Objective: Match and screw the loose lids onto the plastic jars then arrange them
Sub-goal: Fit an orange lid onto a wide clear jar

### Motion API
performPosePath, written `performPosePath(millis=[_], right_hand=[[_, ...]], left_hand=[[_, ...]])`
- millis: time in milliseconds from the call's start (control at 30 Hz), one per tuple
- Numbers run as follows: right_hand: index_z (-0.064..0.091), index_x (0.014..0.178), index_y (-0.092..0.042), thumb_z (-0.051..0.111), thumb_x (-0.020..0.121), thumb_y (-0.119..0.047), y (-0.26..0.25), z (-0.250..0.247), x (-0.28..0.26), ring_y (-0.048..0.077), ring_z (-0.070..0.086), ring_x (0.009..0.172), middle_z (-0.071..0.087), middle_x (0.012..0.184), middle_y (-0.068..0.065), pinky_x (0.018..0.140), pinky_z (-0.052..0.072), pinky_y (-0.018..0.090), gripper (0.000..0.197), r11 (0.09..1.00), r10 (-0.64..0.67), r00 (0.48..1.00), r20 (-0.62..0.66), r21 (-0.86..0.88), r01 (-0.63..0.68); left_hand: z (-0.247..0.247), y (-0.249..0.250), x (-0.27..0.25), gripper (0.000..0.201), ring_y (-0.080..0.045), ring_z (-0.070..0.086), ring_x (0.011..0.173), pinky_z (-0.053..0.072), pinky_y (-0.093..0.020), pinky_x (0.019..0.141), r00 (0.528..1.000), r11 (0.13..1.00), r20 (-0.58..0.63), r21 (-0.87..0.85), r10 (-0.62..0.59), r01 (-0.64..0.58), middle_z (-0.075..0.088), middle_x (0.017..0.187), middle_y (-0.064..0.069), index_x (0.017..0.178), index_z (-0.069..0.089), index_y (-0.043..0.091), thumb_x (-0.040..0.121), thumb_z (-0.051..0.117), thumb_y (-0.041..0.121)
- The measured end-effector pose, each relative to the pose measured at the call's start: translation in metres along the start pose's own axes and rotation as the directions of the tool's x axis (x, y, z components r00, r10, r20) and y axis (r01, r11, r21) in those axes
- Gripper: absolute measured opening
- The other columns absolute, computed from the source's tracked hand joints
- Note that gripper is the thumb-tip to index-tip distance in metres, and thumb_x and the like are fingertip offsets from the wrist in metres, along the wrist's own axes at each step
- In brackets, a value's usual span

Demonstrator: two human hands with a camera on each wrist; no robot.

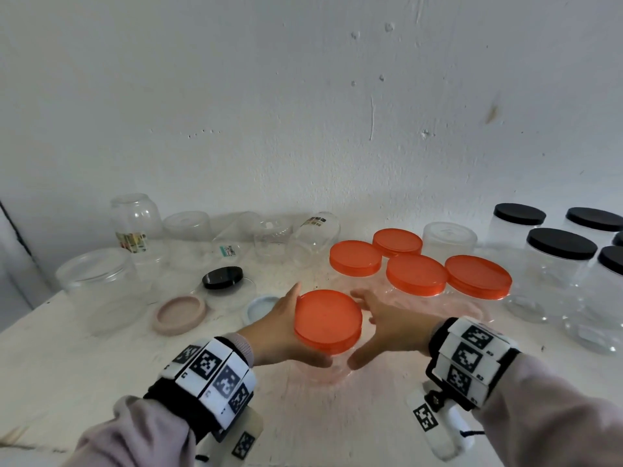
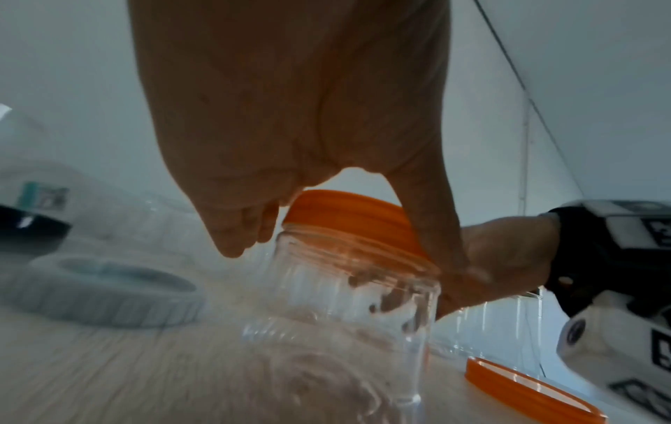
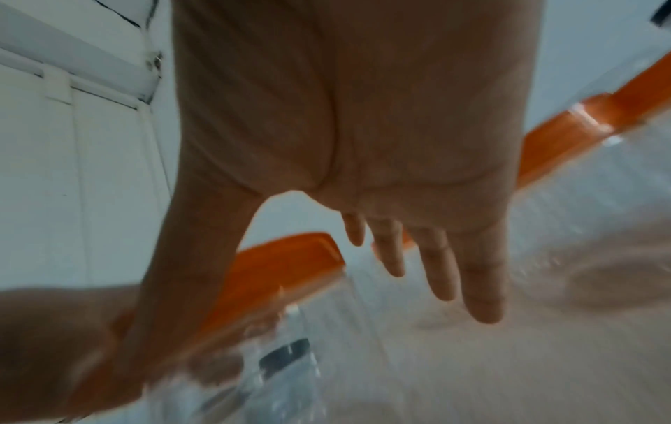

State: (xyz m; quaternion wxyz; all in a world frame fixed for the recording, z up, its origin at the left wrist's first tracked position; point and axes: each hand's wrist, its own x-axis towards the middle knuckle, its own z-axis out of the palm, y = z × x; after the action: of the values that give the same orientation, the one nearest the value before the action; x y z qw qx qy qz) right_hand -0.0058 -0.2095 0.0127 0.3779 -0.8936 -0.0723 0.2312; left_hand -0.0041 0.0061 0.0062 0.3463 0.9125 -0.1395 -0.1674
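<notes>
A clear plastic jar (image 2: 345, 292) with an orange lid (image 1: 327, 320) stands on the table in front of me. My left hand (image 1: 285, 326) grips it from the left, thumb at the front under the lid and fingers along the far side. My right hand (image 1: 377, 326) is on its right, thumb touching the jar's front. In the right wrist view its fingers (image 3: 439, 266) are straight and spread, apart from the orange lid (image 3: 276, 266). A loose black lid (image 1: 222, 278), a pink lid (image 1: 180, 313) and a pale blue lid (image 1: 261, 306) lie to the left.
Several orange-lidded jars (image 1: 416, 274) stand close behind my right hand. Black-lidded jars (image 1: 561, 244) fill the right side. Open clear jars (image 1: 136, 217) line the back left by the wall, and a wide one (image 1: 97, 288) stands at the left edge.
</notes>
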Motion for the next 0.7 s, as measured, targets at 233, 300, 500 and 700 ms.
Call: performPosePath(millis=[233,300,500,700], right_hand=[[0.004,0.149,-0.038,0.084,0.065,-0.039,-0.054,-0.001,-0.003,0.014,0.018,0.140,0.008,0.155,-0.014,0.113,0.027,0.041,0.116,0.887,-0.168,0.983,0.075,-0.422,0.184],[0.008,0.149,-0.040,0.082,0.069,-0.040,-0.064,0.001,0.001,0.017,0.014,0.141,0.006,0.155,-0.014,0.112,0.026,0.044,0.109,0.836,-0.158,0.981,0.111,-0.514,0.192],[0.022,0.145,-0.043,0.078,0.071,-0.042,-0.078,-0.003,0.012,0.023,0.032,0.132,0.028,0.144,-0.007,0.103,0.037,0.045,0.093,0.765,-0.060,0.985,0.163,-0.626,0.150],[0.022,0.141,-0.046,0.073,0.058,-0.069,-0.074,-0.002,0.016,0.024,0.041,0.123,0.035,0.134,-0.008,0.096,0.042,0.047,0.099,0.748,-0.024,0.997,0.069,-0.661,0.063]], left_hand=[[0.008,-0.023,0.005,0.110,-0.002,0.047,0.112,0.039,-0.016,0.090,0.998,0.979,0.056,-0.202,0.010,0.002,0.046,0.124,0.016,0.146,0.016,0.026,0.063,0.088,0.024],[0.010,-0.026,0.006,0.105,-0.004,0.049,0.114,0.041,-0.019,0.093,0.999,0.973,0.047,-0.229,0.021,-0.010,0.050,0.126,0.013,0.144,0.022,0.027,0.062,0.088,0.024],[0.013,-0.030,0.006,0.101,-0.009,0.049,0.120,0.041,-0.033,0.105,0.999,0.967,0.001,-0.250,0.046,-0.044,0.051,0.129,0.010,0.142,0.027,0.026,0.061,0.089,0.023],[0.014,-0.031,0.006,0.100,-0.011,0.049,0.123,0.039,-0.037,0.108,0.999,0.964,-0.018,-0.261,0.044,-0.047,0.052,0.131,0.008,0.141,0.031,0.024,0.060,0.090,0.024]])
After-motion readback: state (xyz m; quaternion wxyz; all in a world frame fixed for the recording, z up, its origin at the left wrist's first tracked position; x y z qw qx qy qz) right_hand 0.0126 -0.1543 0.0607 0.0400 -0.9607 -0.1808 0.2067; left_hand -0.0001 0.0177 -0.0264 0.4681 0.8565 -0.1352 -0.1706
